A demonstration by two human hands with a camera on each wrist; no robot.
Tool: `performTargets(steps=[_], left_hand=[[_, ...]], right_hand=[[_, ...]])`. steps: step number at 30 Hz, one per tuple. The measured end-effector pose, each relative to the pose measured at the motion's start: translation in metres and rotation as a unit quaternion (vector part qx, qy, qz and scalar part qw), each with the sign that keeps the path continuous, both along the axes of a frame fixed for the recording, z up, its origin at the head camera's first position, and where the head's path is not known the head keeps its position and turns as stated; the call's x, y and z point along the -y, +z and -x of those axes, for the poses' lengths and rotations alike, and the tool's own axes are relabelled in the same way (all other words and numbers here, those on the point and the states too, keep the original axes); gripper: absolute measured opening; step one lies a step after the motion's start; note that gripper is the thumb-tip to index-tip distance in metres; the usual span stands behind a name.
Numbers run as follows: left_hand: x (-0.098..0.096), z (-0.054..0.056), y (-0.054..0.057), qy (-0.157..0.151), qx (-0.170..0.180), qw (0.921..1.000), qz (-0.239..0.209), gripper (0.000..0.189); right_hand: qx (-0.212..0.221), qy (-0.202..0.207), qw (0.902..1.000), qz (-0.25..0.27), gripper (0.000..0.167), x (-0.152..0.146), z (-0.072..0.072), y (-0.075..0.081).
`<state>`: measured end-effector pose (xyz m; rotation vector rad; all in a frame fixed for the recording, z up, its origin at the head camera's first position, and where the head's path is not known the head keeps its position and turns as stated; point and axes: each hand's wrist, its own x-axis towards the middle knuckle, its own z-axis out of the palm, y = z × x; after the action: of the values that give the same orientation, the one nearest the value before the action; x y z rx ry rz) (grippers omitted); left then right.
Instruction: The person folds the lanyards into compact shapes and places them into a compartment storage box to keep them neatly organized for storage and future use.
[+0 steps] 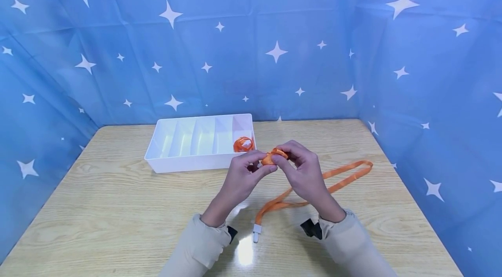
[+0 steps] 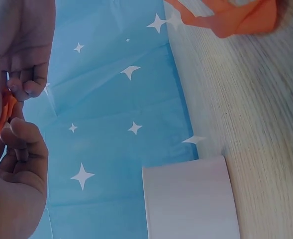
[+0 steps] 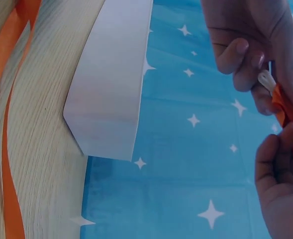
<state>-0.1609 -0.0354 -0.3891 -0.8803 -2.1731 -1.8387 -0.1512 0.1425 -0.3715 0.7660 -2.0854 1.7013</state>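
Note:
An orange lanyard [image 1: 269,157], wound into a small bundle, is held up between both hands over the table. My left hand [image 1: 244,177] pinches its left side between thumb and fingers. From the other side, my right hand [image 1: 303,172] pinches the bundle with thumb and fingertips. A pale clip end [image 3: 266,79] sticks out of the bundle in the right wrist view. Beneath the hands, a second orange lanyard [image 1: 350,179] lies loosely looped on the table, its white clip [image 1: 256,232] toward the front. Fingers hide much of the held bundle.
A white box [image 1: 188,163] with several compartments stands behind the hands to the left. Its rightmost compartment contains a coiled orange lanyard [image 1: 243,144]. The wooden table [image 1: 98,207] ends at a blue star-patterned cloth [image 1: 219,50] at the back and sides.

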Motion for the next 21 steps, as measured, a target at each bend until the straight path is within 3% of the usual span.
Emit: performTargets(steps=[11,21], left_hand=[[0.0029,-0.0025,0.0027,-0.043,0.018,0.9989,-0.004,0.022],[0.0043,-0.0011,0.0034,-0.011,0.032,0.9992,-0.020,0.020]], right_hand=[[-0.035,-0.024,0.9991,0.004,0.012,-0.0033,0.0013,-0.0015],[-0.044,-0.017,0.9989,0.007,0.009,-0.0048,0.0032,-0.0029]])
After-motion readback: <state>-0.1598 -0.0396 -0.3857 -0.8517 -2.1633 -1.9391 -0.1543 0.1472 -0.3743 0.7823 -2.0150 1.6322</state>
